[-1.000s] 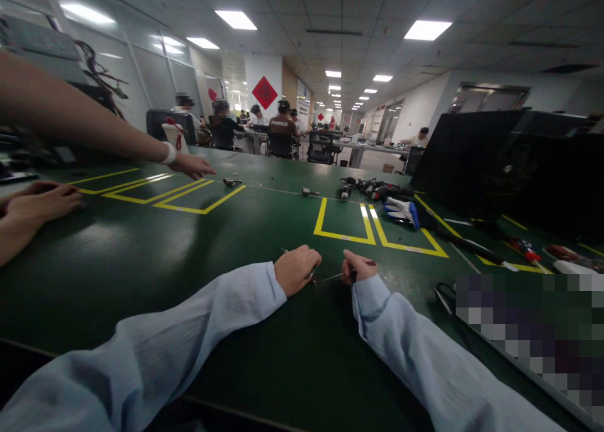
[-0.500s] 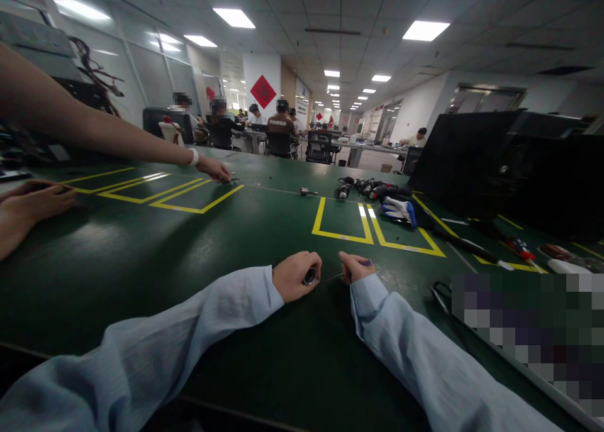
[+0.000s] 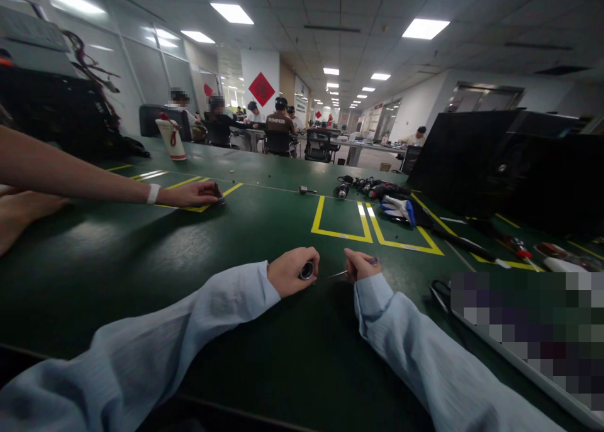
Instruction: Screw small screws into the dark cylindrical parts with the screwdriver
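Observation:
Wrapped in my left hand (image 3: 292, 271) is a round metal part (image 3: 306, 270), its hollow, ring-like end facing me. My right hand (image 3: 362, 266) is closed around a screwdriver (image 3: 375, 261); a bit of its purplish handle shows behind the fist. The thin shaft (image 3: 337, 273) points left toward the metal part, with a small gap between tip and part. Both hands are low over the green table (image 3: 264, 350). Most of the handle and the body of the metal part are hidden by my fingers.
A co-worker's hand (image 3: 191, 194) holds a small dark piece at the left. Further back lie a small metal part (image 3: 306, 190), a tangle of dark tools (image 3: 363, 187), and a white-blue glove (image 3: 399, 209). A red-handled screwdriver (image 3: 519, 248) and black monitor (image 3: 472, 155) are at right.
My right hand has drawn slightly right, widening the gap between the shaft and the metal part. The co-worker's hand has come nearer and to the left, carrying a small dark piece.

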Demonstrator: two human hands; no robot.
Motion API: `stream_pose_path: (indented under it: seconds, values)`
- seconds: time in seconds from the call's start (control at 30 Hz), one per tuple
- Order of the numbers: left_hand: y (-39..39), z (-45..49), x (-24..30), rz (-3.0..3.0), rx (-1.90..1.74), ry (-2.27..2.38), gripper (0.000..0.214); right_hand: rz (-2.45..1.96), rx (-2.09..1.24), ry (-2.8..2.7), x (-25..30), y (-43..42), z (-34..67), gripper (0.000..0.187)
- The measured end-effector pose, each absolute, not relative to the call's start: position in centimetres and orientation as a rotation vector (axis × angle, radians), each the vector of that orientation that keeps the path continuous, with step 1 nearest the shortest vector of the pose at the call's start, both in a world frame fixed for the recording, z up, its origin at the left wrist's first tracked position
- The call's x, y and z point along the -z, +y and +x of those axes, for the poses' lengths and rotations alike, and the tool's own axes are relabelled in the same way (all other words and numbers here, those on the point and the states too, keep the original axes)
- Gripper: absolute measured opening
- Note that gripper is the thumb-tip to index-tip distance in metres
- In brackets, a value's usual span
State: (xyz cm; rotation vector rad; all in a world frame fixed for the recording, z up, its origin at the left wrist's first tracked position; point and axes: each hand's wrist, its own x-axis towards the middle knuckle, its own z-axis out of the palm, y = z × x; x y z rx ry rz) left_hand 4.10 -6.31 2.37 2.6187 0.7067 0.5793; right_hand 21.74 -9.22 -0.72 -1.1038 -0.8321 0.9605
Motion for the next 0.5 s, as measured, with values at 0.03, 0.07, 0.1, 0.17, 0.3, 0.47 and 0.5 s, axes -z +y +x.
stream_pose_path:
  seconds: [0.03, 0.07, 0.1, 0.17, 0.3, 0.47, 0.5]
  values:
    - [-6.3, 4.0, -2.5, 2.605, -0.581, 0.743, 0.013, -1.107, -0.962, -0.858, 0.6, -9.4, 21.5, 0.04]
    - [-6.2, 4.0, -2.6, 2.593, -0.579, 0.778, 0.014, -1.117, -0.961, -0.887, 0.5, -9.6, 21.3, 0.04]
    - [-6.1, 3.9, -2.7, 2.586, -0.578, 0.808, 0.015, -1.132, -0.956, -0.915, 0.3, -9.7, 21.1, 0.04]
    - [-6.0, 3.9, -2.8, 2.582, -0.565, 0.834, 0.017, -1.172, -0.938, -0.961, 0.0, -10.1, 20.7, 0.041]
    - [-6.0, 3.8, -2.8, 2.594, -0.534, 0.847, 0.018, -1.228, -0.875, -1.062, -0.3, -10.5, 20.2, 0.041]
    - [-6.0, 3.9, -2.7, 2.624, -0.488, 0.872, 0.019, -1.284, -0.81, -1.154, -0.6, -10.6, 20.2, 0.04]
    - [-6.0, 4.0, -2.7, 2.635, -0.483, 0.87, 0.02, -1.301, -0.798, -1.169, -0.8, -10.5, 20.4, 0.039]
